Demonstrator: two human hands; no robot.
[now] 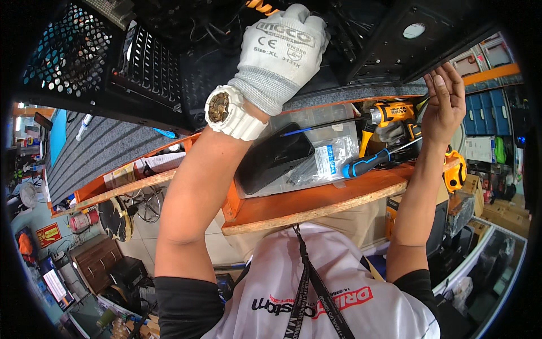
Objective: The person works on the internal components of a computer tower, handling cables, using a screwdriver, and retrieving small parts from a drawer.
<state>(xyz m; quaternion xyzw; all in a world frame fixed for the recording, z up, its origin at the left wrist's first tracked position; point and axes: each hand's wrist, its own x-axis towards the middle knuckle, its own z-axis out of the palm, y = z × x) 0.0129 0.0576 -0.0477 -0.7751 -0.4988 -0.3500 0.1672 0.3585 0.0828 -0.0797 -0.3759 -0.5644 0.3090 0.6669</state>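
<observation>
A black computer case lies on its side on the bench, its inside facing up. My left hand, in a white work glove with a white watch at the wrist, reaches down into it. The fingers are curled, and their tips and whatever they hold are hidden. At the right, my bare right hand grips the case's lower right edge, its fingertips partly behind the panel. Dark cables run inside the case beside my left hand, with an orange coiled piece above them.
Below the case, an open orange-edged drawer holds a clear plastic bin. In and around it are a yellow power screwdriver, a blue-handled screwdriver, a black plastic part and a clear bag. A grey ribbed mat covers the bench.
</observation>
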